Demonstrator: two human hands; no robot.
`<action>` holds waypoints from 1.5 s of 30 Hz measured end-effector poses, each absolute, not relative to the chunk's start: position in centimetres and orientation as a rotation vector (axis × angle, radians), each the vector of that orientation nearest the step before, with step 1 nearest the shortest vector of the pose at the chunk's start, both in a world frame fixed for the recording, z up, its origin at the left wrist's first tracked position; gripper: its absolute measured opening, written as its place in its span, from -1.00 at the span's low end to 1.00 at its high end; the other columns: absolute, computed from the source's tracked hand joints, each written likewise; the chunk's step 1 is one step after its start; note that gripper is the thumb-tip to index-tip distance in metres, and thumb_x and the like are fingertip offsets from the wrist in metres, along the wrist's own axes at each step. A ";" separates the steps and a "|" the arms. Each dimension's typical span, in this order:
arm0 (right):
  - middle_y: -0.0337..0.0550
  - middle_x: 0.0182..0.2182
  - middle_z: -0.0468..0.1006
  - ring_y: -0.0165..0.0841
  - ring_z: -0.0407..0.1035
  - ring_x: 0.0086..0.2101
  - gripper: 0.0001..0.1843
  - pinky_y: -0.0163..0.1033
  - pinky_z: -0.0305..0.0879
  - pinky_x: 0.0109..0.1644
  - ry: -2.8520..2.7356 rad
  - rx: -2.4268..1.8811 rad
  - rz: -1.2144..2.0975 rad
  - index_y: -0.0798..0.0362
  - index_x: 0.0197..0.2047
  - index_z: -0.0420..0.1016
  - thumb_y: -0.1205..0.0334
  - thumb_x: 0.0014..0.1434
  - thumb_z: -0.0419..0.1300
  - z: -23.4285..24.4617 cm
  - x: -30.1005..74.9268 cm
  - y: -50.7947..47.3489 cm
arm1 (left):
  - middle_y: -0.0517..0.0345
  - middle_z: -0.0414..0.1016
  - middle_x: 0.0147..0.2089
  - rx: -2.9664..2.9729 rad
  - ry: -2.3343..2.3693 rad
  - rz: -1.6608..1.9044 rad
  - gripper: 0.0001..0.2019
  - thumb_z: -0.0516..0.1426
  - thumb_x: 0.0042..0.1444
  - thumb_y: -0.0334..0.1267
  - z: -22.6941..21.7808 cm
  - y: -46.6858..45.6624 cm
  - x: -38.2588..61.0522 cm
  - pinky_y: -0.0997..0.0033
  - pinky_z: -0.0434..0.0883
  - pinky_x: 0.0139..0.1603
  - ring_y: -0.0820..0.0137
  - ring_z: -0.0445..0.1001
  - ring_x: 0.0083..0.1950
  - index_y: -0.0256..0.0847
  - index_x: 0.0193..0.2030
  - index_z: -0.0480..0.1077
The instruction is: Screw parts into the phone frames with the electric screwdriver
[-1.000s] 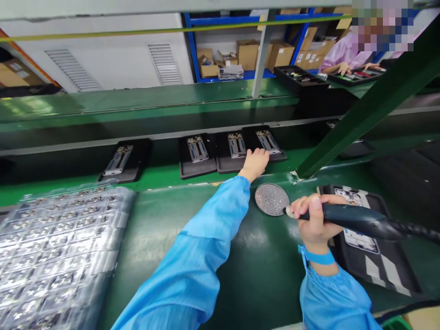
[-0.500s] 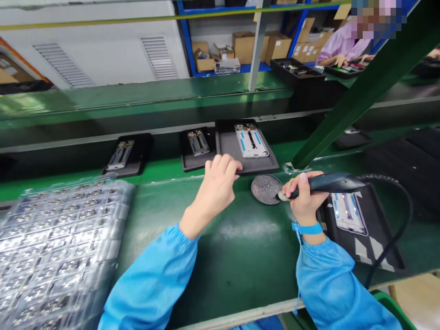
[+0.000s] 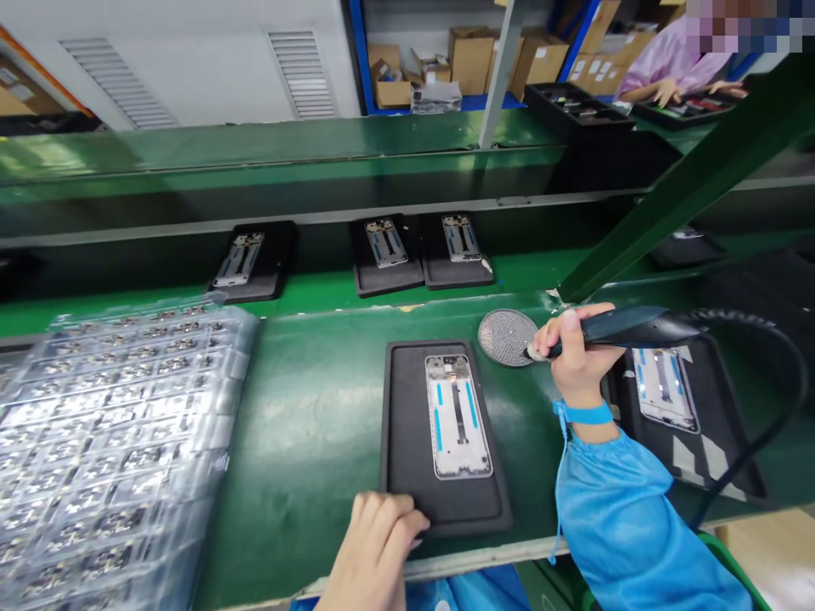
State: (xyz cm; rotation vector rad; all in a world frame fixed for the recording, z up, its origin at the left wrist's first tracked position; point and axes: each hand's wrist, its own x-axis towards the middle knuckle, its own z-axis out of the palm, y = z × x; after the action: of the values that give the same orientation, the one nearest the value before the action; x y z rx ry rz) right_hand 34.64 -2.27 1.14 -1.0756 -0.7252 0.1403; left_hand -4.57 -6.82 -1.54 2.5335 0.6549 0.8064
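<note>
A black tray [image 3: 411, 407] lies on the green bench before me, with an open phone frame [image 3: 462, 420] carrying blue strips on it. At the tray's near left corner, the curled fingers of my left hand [image 3: 379, 543] grip the edge. My right hand [image 3: 576, 356] is wrapped round a black corded electric screwdriver [image 3: 637, 327], which points left. Its front end is at the right rim of a round, dotted metal plate [image 3: 506, 338]; whether the tip touches is unclear. Under the screwdriver, to the right, another phone frame [image 3: 666, 390] rests on a taped black tray [image 3: 719, 424].
Clear plastic trays of small parts [image 3: 120, 433] are stacked at left. Along the back strip [image 3: 324, 288] sit several black trays with phone frames. A green post [image 3: 675, 187] slants across the right. Beyond, a person in pink [image 3: 662, 68] handles items in a tray.
My left hand and the black tray with its phone frame have come from the back strip to the bench's near edge. My right hand keeps holding the screwdriver at the round plate.
</note>
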 end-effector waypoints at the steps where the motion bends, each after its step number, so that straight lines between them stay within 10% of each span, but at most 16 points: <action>1: -0.55 -0.56 0.46 -0.42 0.35 -0.64 -0.41 -0.28 0.45 -0.47 -0.745 -1.073 0.144 -0.14 -0.10 0.38 -0.24 0.43 0.66 1.2 34.6 -2.3 | 0.00 0.66 -0.03 2.517 0.656 0.799 -0.46 -0.03 0.38 -0.78 -2.4 -7.8 -4.9 0.23 0.47 -0.01 0.19 0.55 -0.12 -0.13 0.18 0.54; 10: -0.53 -0.53 0.49 -0.43 0.37 -0.63 -0.46 -0.26 0.53 -0.44 -0.825 -1.084 0.153 -0.14 -0.09 0.40 -0.18 0.47 0.65 1.4 34.7 -3.1 | 0.00 0.72 0.12 2.489 0.473 0.478 -0.84 0.26 0.64 -0.36 2.1 -5.0 -4.0 0.11 0.50 0.15 0.13 0.62 0.08 -0.12 0.25 0.57; 22: -0.55 -0.57 0.46 -0.39 0.33 -0.67 -0.41 -0.24 0.46 -0.54 -0.746 -1.107 0.144 -0.16 -0.11 0.36 -0.24 0.41 0.65 2.3 34.9 -2.9 | -0.19 0.67 0.59 2.429 0.762 0.491 -0.69 0.24 0.69 -0.25 -1.2 8.0 6.1 -0.28 0.42 0.67 -0.12 0.53 0.67 -0.08 0.44 0.66; 45: -0.55 -0.55 0.44 -0.43 0.22 -0.72 -0.53 -0.27 0.38 -0.61 -0.931 -0.925 0.455 -0.18 -0.06 0.39 -0.19 0.54 0.56 6.0 26.6 -2.0 | -0.09 0.69 0.51 2.233 0.771 0.398 -0.78 0.42 0.55 -0.20 -0.7 5.8 6.9 -0.29 0.38 0.67 -0.08 0.53 0.56 -0.01 0.26 0.78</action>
State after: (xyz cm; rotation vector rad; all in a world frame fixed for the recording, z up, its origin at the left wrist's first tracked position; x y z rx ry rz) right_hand 26.58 -2.05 6.03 -0.9246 -0.9312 0.4546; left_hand 6.90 5.81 -0.68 2.2328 0.7706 0.3977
